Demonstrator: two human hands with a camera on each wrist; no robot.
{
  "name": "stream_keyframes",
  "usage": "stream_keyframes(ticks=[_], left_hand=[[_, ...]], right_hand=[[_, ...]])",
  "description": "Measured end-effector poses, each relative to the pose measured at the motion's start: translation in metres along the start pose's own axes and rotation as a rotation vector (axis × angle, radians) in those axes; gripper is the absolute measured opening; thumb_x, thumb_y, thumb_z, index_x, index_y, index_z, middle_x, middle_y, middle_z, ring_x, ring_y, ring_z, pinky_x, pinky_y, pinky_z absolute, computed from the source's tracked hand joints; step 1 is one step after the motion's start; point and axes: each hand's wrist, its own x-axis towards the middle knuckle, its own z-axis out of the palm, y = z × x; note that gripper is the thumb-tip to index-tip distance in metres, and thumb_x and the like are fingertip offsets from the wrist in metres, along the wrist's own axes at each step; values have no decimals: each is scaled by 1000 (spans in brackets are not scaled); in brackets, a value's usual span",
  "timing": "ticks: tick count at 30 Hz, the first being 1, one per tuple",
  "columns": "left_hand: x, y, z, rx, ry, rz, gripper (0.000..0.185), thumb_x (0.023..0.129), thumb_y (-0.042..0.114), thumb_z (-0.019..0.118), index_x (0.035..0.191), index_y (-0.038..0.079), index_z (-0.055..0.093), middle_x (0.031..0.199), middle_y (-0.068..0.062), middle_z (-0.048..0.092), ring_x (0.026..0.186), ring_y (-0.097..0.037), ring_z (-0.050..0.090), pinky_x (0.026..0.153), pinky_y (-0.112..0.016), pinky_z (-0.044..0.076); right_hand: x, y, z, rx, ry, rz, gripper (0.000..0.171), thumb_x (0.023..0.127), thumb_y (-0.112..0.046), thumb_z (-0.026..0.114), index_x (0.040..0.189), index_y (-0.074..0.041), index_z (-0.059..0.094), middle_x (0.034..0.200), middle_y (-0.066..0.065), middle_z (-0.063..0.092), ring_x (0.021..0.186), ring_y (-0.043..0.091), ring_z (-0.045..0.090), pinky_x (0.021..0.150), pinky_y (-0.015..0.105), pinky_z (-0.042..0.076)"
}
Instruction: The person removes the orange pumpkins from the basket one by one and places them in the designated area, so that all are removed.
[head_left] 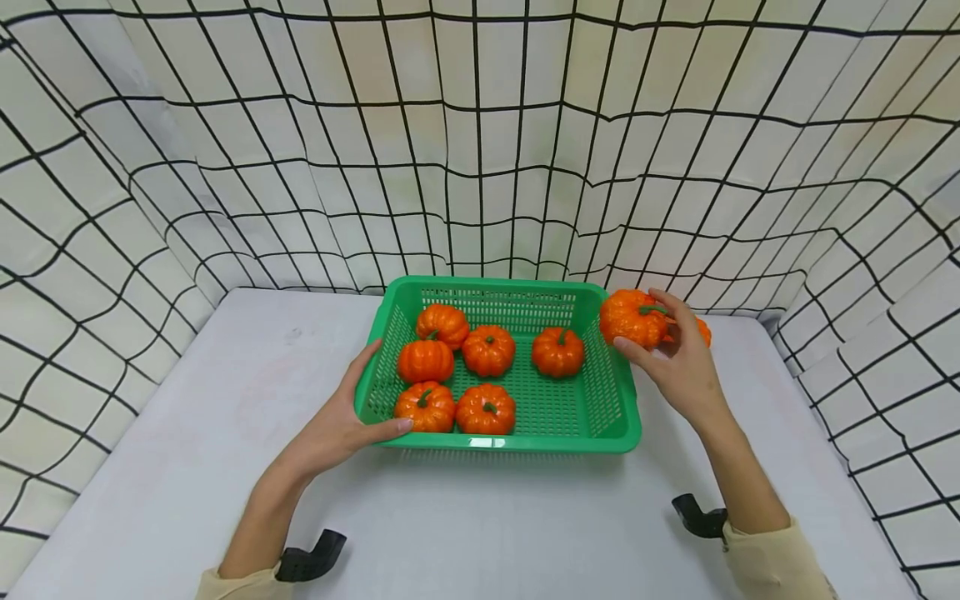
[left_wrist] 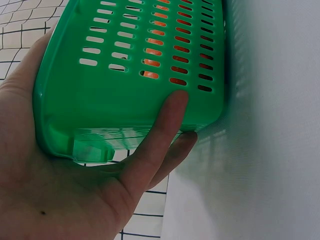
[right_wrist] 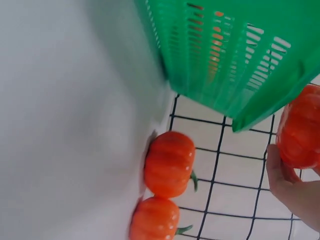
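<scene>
A green slotted basket [head_left: 611, 392] stands mid-table with several small orange pumpkins [head_left: 488, 350] inside. My left hand [head_left: 360, 400] grips its near-left corner, thumb along the front rim and fingers on the left wall; the left wrist view shows the thumb [left_wrist: 165, 125] pressed on the basket wall [left_wrist: 115, 95]. My right hand [head_left: 667, 342] holds one orange pumpkin [head_left: 630, 317] just beyond the basket's far-right corner, off the table. In the right wrist view the held pumpkin [right_wrist: 299, 131] sits against my fingers [right_wrist: 285, 182], beside the basket [right_wrist: 240, 45].
Two more pumpkins [right_wrist: 169, 164] [right_wrist: 154, 219] lie on the white table by the back right; one of these pumpkins [head_left: 703, 331] peeks out behind my right hand. A white cloth with a black grid [head_left: 480, 167] walls in the table on three sides.
</scene>
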Motion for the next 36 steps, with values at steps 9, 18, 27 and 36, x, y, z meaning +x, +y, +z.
stream_keyframes(ticks=[9, 18, 27, 36], left_hand=[[0, 0, 0, -11, -5, -1, 118, 86, 37, 84, 167, 41, -2, 175, -19, 11, 155, -45, 26, 116, -73, 33], [0, -1, 0, -7, 1, 3, 118, 86, 35, 85, 167, 41, -2, 175, -19, 9, 156, -46, 23, 116, -74, 31], [-1, -1, 0, -15, 2, 4, 118, 86, 35, 84, 167, 41, -1, 176, -17, 8, 157, -46, 20, 118, -76, 27], [1, -4, 1, -18, 1, -2, 117, 87, 37, 84, 166, 43, -1, 175, -18, 10, 156, -45, 25, 116, -74, 31]], right_hand=[[-1, 17, -23, -66, 146, 69, 84, 95, -28, 78, 164, -22, 30, 156, 15, 40, 127, 34, 53, 92, 10, 42], [-3, 34, -48, -88, 208, 176, 89, 94, -33, 78, 163, -12, 25, 162, 15, 37, 139, 37, 49, 98, 6, 47], [0, 55, -63, -122, 259, 261, 88, 94, -39, 77, 161, -10, 29, 162, 14, 38, 138, 35, 51, 89, 2, 48], [4, 74, -79, -215, 320, 292, 84, 93, -40, 78, 161, -13, 36, 157, 12, 41, 136, 30, 47, 87, 1, 45]])
